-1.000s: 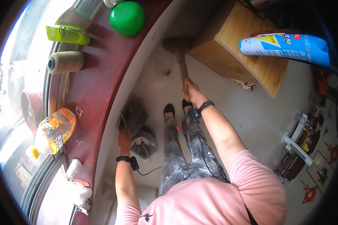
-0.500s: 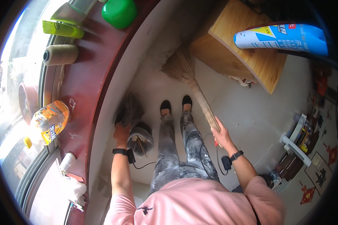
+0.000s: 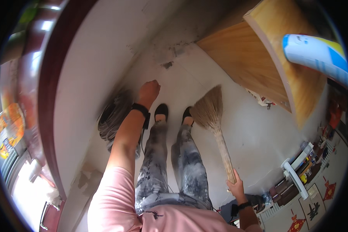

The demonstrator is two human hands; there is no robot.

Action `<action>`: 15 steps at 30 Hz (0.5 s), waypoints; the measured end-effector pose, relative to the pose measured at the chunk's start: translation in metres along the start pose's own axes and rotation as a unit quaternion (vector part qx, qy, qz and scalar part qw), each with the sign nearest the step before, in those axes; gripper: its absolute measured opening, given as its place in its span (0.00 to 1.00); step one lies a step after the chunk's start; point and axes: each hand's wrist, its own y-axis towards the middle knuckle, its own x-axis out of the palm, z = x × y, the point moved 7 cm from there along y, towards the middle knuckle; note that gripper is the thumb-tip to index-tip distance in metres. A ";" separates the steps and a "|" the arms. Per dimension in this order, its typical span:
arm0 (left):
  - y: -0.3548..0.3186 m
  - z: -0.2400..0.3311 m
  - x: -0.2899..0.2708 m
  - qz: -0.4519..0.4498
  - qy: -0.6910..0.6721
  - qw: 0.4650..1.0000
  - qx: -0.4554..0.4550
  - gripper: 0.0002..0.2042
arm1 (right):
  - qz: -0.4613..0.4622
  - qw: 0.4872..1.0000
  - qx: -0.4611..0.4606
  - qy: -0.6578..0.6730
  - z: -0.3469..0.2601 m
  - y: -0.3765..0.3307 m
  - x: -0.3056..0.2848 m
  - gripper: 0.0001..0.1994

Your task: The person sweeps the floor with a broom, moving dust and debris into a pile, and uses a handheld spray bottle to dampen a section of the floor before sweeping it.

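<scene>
A straw broom (image 3: 208, 110) reaches across the floor to the right of my feet, its bristles fanned out beside my right shoe. My right hand (image 3: 236, 186) is closed round the end of its handle. My left hand (image 3: 149, 92) is raised in front of my left shoe, fingers curled into a fist. Whether anything is inside that fist is hidden. Under and beside my left forearm sits a dark grey, crumpled, bag-like bundle (image 3: 115, 116) against the wall, partly covered by the arm.
A wooden cabinet (image 3: 239, 62) stands at the far right, with a blue and white spray can (image 3: 317, 56) above it. A reddish window sill (image 3: 31, 73) with a plastic bottle (image 3: 8, 129) runs along the left. A small dark patch (image 3: 167, 65) marks the floor ahead.
My left hand has left the dark bundle and moved forward and right. The broom has come nearer, its bristles swung right, with my right hand lower. The grey bin is now hidden.
</scene>
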 end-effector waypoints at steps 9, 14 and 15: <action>0.140 -0.058 0.150 0.010 -0.282 0.926 -0.251 0.29 | -0.013 0.998 0.047 -0.038 0.071 0.051 -0.005 0.36; 0.152 -0.048 0.159 0.090 -0.296 0.883 -0.352 0.27 | -0.002 0.998 0.061 -0.029 0.056 0.056 -0.009 0.34; 0.154 -0.033 0.159 0.086 -0.300 0.884 -0.348 0.27 | 0.010 0.998 0.059 -0.023 0.053 0.055 -0.010 0.33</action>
